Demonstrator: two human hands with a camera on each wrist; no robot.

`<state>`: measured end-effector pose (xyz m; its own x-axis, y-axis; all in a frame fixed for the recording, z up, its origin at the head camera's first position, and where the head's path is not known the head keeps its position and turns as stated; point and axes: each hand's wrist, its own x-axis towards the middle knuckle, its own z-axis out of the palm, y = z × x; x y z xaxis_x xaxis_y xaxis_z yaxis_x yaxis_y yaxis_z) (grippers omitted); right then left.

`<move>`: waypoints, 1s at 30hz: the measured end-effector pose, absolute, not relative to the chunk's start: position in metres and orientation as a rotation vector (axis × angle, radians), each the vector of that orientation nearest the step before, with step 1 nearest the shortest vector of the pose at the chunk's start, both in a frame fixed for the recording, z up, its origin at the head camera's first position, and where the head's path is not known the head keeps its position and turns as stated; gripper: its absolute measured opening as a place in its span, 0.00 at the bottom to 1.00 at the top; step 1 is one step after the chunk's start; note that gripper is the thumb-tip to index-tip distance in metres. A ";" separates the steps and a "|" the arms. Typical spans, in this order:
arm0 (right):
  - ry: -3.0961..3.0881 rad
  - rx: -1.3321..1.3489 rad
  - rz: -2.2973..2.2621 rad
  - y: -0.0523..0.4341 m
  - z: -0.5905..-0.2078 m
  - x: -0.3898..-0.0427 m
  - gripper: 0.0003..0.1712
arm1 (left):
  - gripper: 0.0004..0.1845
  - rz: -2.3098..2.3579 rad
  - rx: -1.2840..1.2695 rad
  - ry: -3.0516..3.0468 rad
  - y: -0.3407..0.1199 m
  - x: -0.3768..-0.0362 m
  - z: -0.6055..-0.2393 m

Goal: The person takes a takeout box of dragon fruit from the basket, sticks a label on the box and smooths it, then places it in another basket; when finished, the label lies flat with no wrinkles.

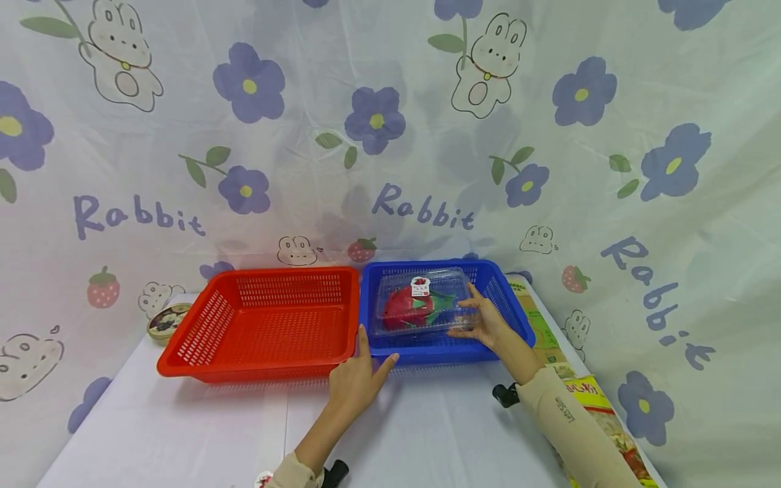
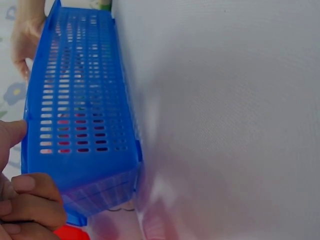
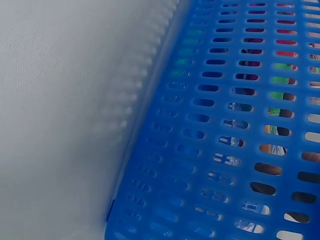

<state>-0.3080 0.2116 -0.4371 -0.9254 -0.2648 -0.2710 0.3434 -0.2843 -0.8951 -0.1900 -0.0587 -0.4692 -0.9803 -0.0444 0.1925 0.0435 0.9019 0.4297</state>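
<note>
My right hand [image 1: 482, 318] holds the right side of a clear plastic clamshell box [image 1: 390, 281], fingers at its edge and thumb lower down. A pink-red dragon fruit [image 1: 403, 308] with green tips shows through the lid, which bears a small white label. The box is within the rim of a blue slotted basket [image 1: 421, 355]. At that basket's front left corner is my left hand [image 1: 354, 383], index finger straight and thumb stretched along the front rim. In the left wrist view, its other fingers [image 2: 32, 205] are curled beside the corner.
A red slotted basket [image 1: 268, 371] stands directly left of the blue one. Behind its left side sits a round tin [image 1: 167, 322]. Yellow and green food packets [image 1: 601, 413] line the table's right edge. A patterned curtain [image 1: 305, 169] hangs close behind the baskets.
</note>
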 end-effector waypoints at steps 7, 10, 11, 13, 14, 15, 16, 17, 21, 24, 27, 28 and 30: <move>1.605 0.110 -2.240 0.212 -0.439 -0.309 0.48 | 0.54 -0.672 0.002 -2.873 -0.059 -0.190 -0.471; 1.608 0.117 -2.239 0.212 -0.439 -0.310 0.48 | 0.54 -0.677 -0.006 -2.870 -0.059 -0.190 -0.471; 1.610 0.118 -2.239 0.212 -0.439 -0.310 0.48 | 0.54 -0.679 -0.007 -2.871 -0.059 -0.190 -0.471; 1.612 0.118 -2.238 0.212 -0.439 -0.310 0.48 | 0.54 -0.682 -0.010 -2.869 -0.059 -0.189 -0.471; 1.612 0.117 -2.238 0.212 -0.439 -0.310 0.48 | 0.54 -0.683 -0.012 -2.867 -0.059 -0.189 -0.471; 1.612 0.116 -2.238 0.212 -0.439 -0.310 0.48 | 0.54 -0.682 -0.013 -2.865 -0.059 -0.189 -0.471; 1.612 0.114 -2.237 0.212 -0.439 -0.310 0.48 | 0.54 -0.679 -0.014 -2.862 -0.059 -0.189 -0.471; 1.613 0.114 -2.235 0.212 -0.439 -0.310 0.49 | 0.54 -0.676 -0.013 -2.863 -0.059 -0.189 -0.471; 1.633 0.120 -2.221 0.211 -0.438 -0.310 0.49 | 0.53 -0.679 -0.018 -2.860 -0.059 -0.190 -0.471; 1.655 0.120 -2.197 0.211 -0.438 -0.310 0.50 | 0.53 -0.692 -0.021 -2.858 -0.059 -0.190 -0.471; 1.668 0.112 -2.169 0.211 -0.438 -0.310 0.50 | 0.54 -0.701 -0.023 -2.859 -0.059 -0.190 -0.471; 1.674 0.113 -2.160 0.212 -0.438 -0.311 0.50 | 0.54 -0.705 -0.024 -2.856 -0.059 -0.190 -0.471; 1.691 0.119 -2.142 0.212 -0.437 -0.311 0.49 | 0.54 -0.714 -0.026 -2.852 -0.059 -0.189 -0.471</move>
<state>-0.3107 0.2119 -0.4374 -0.9135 -0.2610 -0.3122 0.3641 -0.1821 -0.9134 -0.1894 -0.0592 -0.4712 -0.9795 -0.0319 0.1988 0.0655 0.8831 0.4645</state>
